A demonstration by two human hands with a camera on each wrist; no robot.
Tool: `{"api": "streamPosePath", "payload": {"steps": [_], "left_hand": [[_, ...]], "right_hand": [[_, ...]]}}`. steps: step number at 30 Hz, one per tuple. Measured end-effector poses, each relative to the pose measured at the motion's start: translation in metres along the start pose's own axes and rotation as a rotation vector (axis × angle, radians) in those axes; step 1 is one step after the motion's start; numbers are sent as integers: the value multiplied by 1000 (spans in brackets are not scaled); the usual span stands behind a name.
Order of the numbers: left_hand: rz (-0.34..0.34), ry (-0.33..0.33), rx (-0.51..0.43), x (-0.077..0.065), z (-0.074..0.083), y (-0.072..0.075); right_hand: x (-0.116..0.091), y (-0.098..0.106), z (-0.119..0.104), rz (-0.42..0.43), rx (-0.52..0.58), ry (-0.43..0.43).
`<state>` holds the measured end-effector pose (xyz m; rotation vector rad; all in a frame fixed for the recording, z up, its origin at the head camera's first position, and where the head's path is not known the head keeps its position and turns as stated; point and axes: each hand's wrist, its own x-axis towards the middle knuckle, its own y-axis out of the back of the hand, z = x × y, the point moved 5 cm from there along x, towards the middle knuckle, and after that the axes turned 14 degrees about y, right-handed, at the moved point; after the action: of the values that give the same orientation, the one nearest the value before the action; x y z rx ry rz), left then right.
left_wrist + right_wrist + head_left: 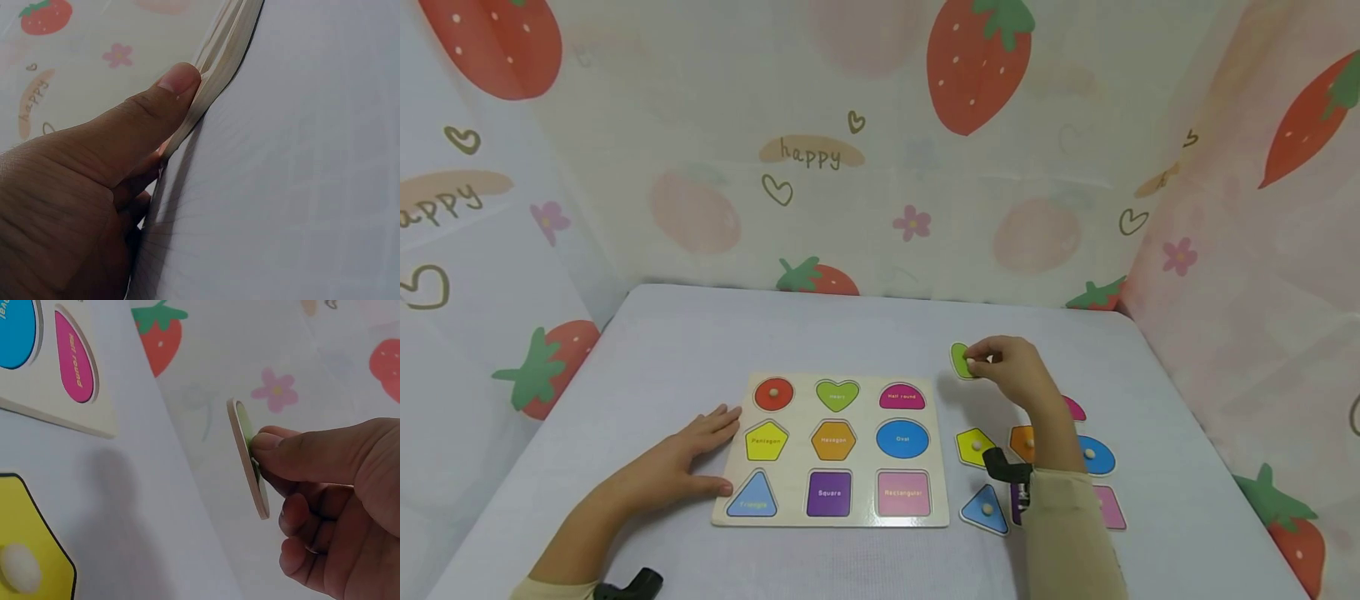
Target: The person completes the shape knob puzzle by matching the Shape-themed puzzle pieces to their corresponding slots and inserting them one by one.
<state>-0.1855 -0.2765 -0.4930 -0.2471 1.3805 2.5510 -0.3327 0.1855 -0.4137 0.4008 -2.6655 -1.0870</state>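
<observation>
My right hand [1011, 371] pinches a green puzzle piece [241, 434] between thumb and fingertips, raised over the table to the right of the board. Seen edge-on in the right wrist view, the piece is thin with a pale wooden rim. The wooden shape board [865, 517] lies flat, its labelled shapes in rows. A knobbed red circle [767, 400] sits in its top left corner. My left hand [688, 454] rests spread at the board's left edge; in the left wrist view its thumb [140, 112] touches that edge.
Several knobbed pieces lie right of the board: a yellow pentagon [972, 440], a blue triangle [981, 506], a blue oval [1103, 460] and others partly hidden under my right forearm. A strawberry-patterned curtain [865, 200] hangs around the white table [700, 325].
</observation>
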Motion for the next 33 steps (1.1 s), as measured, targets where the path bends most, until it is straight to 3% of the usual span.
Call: {"api": "streamPosePath", "payload": {"steps": [10,33], "left_hand": [[-1,12,4,2,-2,-2],[5,19,2,3,-2,-3]], "right_hand": [[4,-10,-17,67,-14,67],[8,-35,-41,61,-3,158]]}}
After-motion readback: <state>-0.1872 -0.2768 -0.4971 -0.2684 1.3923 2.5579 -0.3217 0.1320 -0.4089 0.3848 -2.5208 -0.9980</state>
